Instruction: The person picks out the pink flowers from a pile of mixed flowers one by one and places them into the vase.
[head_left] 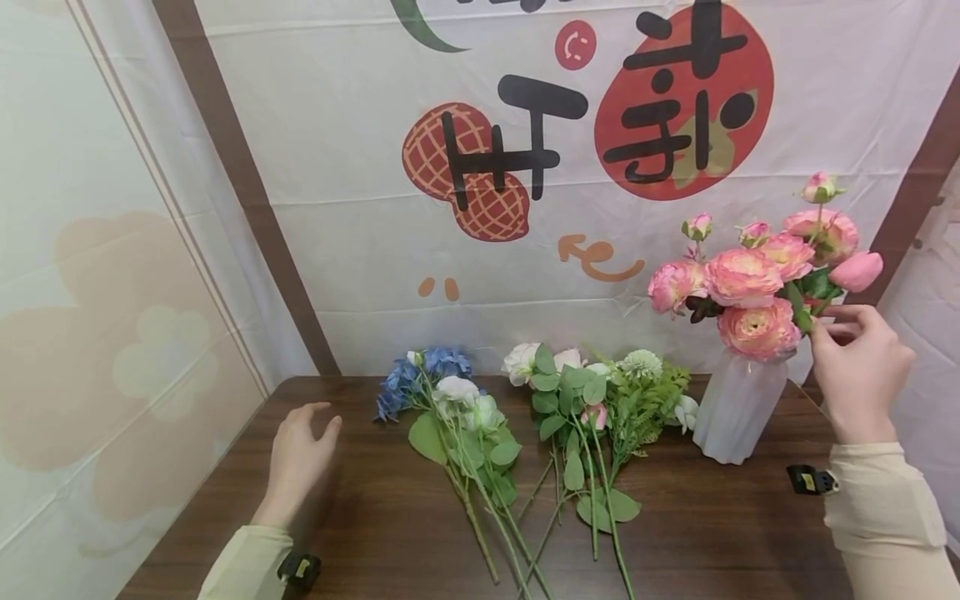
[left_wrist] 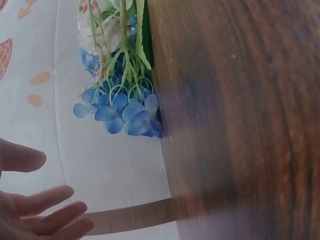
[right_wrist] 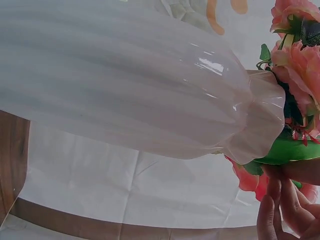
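My right hand [head_left: 862, 367] is at the mouth of a white fluted vase [head_left: 738, 412], pinching a pink tulip [head_left: 857, 272] low down among the green leaves. In the right wrist view, its fingers [right_wrist: 289, 200] meet a broad green leaf [right_wrist: 292, 153] just outside the ruffled rim; the exact grip point is partly hidden. Pink ranunculus flowers [head_left: 744, 277] fill the vase, which stands upright. My left hand [head_left: 302, 454] hovers over the table's left side, fingers relaxed and holding nothing. Nearest to it lie blue hydrangea flowers [left_wrist: 120, 112].
On the brown wooden table [head_left: 375, 517] lie white flowers [head_left: 456, 392] with long stems toward me. To their right is a group with a pale green ball-shaped bloom [head_left: 642, 364] and leafy stems. A printed cloth [head_left: 337, 275] hangs behind the table.
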